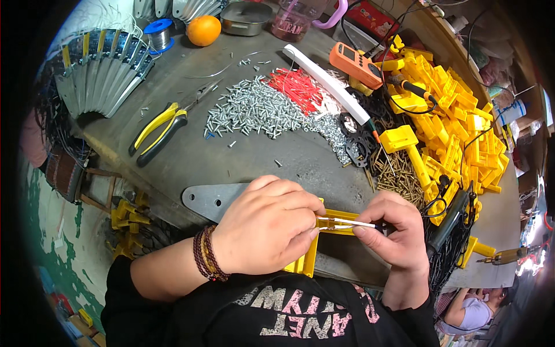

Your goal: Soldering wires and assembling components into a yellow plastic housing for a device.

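Grey workbench [191, 156], cluttered, seen from above. Left hand [269, 228] is closed over a yellow plastic frame part [309, 257] at the near edge of the bench, fingers curled on top, beaded bracelet [207, 254] on the wrist. Right hand [393, 234] pinches a thin white wire [352, 222] between thumb and fingertip; wire runs level across the top bar of the frame, into the left hand's fingertips. A flat grey metal plate with holes [211, 199] lies just left of the left hand, partly under it.

Further back, mid-bench: pile of silver screws [254, 110], touching a bundle of red wire pieces [298, 89] and a long white strip [326, 81]. Yellow-handled pliers [159, 130] lie left of the screws, well apart from the hands. Brass-coloured screws [399, 176] sit just beyond the right hand, next to black ring-shaped gaskets [361, 136]. A big heap of yellow plastic parts [457, 127] fills the right side, with an orange multimeter [355, 63] and its probe at the heap's far end.

Far edge: orange fruit [203, 30], solder spool [158, 33], metal tin [245, 17], fan of metal blades [101, 69] at left.
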### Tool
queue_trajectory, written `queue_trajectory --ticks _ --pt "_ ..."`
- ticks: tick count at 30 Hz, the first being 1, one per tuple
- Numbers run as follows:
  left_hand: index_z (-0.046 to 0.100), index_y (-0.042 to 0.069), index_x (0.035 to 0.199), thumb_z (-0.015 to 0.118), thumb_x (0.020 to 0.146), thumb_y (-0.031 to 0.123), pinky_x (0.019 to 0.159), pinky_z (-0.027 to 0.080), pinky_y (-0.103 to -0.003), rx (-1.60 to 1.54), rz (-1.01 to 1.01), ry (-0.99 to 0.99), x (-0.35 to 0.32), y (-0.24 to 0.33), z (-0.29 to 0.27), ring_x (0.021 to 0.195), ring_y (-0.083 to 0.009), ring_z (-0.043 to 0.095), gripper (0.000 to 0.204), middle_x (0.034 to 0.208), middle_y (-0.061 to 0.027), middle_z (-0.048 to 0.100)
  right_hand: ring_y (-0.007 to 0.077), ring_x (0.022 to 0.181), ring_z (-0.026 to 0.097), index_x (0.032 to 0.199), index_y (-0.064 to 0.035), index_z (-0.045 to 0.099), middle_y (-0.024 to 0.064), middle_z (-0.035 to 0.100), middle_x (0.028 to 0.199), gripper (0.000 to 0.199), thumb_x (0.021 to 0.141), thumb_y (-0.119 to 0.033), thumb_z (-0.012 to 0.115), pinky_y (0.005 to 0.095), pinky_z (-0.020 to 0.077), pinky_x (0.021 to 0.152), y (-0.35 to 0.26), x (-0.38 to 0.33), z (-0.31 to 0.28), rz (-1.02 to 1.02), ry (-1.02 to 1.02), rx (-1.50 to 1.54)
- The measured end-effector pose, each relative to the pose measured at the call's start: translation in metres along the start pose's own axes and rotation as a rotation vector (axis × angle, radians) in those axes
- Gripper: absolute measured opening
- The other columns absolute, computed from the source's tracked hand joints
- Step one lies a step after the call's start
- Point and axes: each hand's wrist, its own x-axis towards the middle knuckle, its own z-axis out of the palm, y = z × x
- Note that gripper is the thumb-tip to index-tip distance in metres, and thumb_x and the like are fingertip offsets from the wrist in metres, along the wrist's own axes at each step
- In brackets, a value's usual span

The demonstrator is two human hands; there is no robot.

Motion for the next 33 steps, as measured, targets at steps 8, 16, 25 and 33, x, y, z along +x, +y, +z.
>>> queue_trajectory --ticks 8,16,25,33 --pt "0.063 0.010 0.078 0.064 0.082 0.012 0.082 0.041 -0.037 -0.043 -0.020 -0.046 0.000 -0.002 -0.001 0.093 -0.0221 0.060 0.005 0.101 -0.0006 0.067 0.0133 0.057 0.053 0.082 -0.0054 0.072 0.0023 0.058 0.066 0.012 0.073 -0.007 0.081 0.0266 0.0374 0.051 0.004 0.001 0.007 0.060 -0.057 0.039" --pt "0.063 0.011 0.081 0.073 0.079 0.018 0.085 0.041 -0.038 -0.028 0.026 -0.077 -0.002 -0.002 -0.006 0.092 -0.0236 0.060 0.012 0.095 -0.0008 0.066 0.0128 0.057 0.052 0.080 -0.0049 0.072 0.0014 0.057 0.064 0.012 0.074 -0.009 0.081 0.0263 0.0373 0.051 0.000 0.004 0.006 0.102 -0.063 -0.038" --pt "0.057 0.007 0.092 0.067 0.077 0.008 0.079 0.046 -0.041 -0.112 -0.191 -0.239 0.019 0.008 -0.017 0.085 -0.0315 0.062 0.018 0.082 -0.0079 0.063 0.0162 0.063 0.054 0.085 -0.0039 0.074 0.0040 0.060 0.067 0.013 0.075 -0.011 0.080 0.0287 0.0397 0.056 0.004 -0.008 0.004 0.131 0.027 0.038" --pt "0.060 0.007 0.086 0.064 0.072 0.006 0.074 0.049 -0.044 0.178 -0.121 -0.486 0.038 0.017 -0.023 0.082 -0.0336 0.062 0.014 0.078 -0.0126 0.063 0.0245 0.081 0.066 0.099 -0.0042 0.072 0.0103 0.067 0.088 0.028 0.077 -0.020 0.078 0.0345 0.0519 0.076 0.017 0.009 -0.042 0.114 0.002 -0.075"
